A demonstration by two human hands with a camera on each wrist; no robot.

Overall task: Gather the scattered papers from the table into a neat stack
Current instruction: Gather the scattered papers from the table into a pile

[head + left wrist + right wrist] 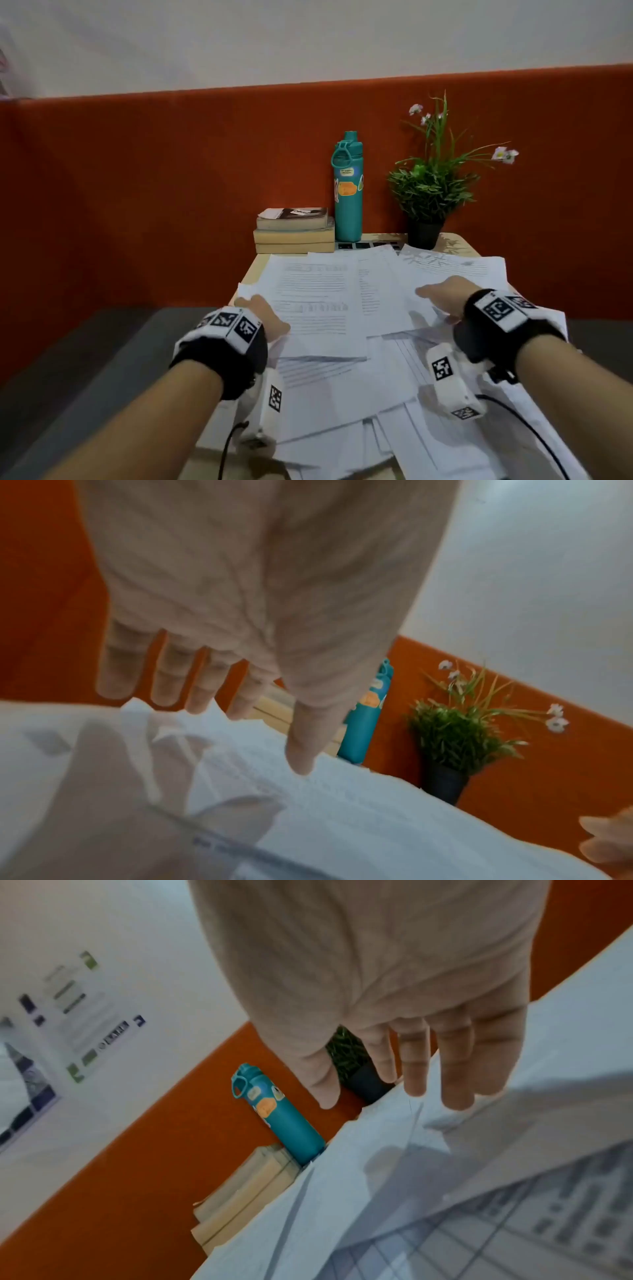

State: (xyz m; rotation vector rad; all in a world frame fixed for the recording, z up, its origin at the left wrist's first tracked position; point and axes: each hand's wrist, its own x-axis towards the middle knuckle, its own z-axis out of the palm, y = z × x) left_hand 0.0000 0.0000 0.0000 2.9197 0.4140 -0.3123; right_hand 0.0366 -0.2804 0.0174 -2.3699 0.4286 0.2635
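Note:
Several white printed papers lie overlapping and askew across the small wooden table. My left hand lies at the left edge of the pile. In the left wrist view its fingers are straight and its thumb tip touches a sheet. My right hand is over the right part of the pile, palm down. Its straight fingers reach the raised edge of a paper. Neither hand grips anything. Sheets near the front edge overhang the table.
At the back of the table stand a teal bottle, a stack of books and a potted plant, against an orange partition. A dark strip peeks out behind the papers. Black cables trail from my wrists.

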